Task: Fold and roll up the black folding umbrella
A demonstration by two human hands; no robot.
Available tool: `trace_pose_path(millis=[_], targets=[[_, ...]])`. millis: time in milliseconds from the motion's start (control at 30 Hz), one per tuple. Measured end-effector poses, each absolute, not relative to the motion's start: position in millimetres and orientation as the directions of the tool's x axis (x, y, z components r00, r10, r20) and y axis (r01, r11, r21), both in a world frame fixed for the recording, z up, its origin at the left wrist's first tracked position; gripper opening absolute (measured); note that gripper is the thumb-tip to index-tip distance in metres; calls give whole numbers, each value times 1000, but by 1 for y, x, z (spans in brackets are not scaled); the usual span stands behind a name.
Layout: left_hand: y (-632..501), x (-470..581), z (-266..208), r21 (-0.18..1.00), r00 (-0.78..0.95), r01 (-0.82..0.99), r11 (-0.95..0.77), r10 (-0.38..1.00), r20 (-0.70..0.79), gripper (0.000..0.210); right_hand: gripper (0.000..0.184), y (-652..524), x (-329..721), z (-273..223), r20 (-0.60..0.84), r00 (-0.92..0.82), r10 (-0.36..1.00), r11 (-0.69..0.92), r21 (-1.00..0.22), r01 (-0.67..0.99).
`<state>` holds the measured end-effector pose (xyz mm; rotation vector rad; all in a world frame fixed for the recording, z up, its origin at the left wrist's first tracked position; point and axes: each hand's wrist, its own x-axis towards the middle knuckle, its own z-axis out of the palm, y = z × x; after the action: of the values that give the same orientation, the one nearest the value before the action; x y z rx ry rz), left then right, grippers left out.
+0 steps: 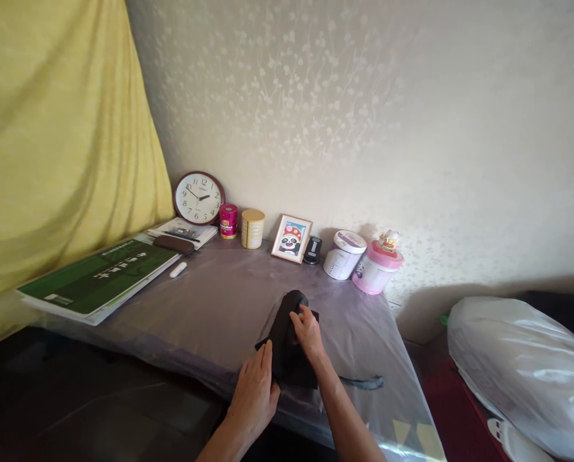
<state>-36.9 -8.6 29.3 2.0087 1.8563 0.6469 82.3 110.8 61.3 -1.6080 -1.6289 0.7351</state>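
A black, soft-looking rolled or folded item (283, 333) lies on the near part of the table, with dark flaps showing at its sides. My left hand (255, 386) is closed on its near left edge, fingers together along the side and thumb toward the middle. On the item's upper right part, my right hand (307, 333) is closed with curled fingers. Part of the item is hidden under both hands. To the right of my right wrist lies a dark greenish strip (364, 383).
A green-covered large book (108, 276), brown case (173, 244) and white stick-like object (178, 269) lie left on the covered table (219, 289). Along the wall stand a clock (199, 197), tins (253, 229), a framed panda picture (291, 239) and tubs (343, 255). A plastic-wrapped bundle (522, 359) sits right.
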Motion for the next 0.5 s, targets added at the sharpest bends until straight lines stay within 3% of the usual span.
trace_pose_path(millis=[133,333,500], targets=[[-9,-38,33,488,58,868,-91,995,82,70,35,107,80,64,101,25,995,67,-804,591],[-9,-41,30,470,67,875,-118,990,124,68,45,93,78,65,-81,-81,993,-49,-941,334],[-8,-41,21,486,51,865,-127,985,167,68,46,89,77,66,-178,-140,974,-138,-957,254]])
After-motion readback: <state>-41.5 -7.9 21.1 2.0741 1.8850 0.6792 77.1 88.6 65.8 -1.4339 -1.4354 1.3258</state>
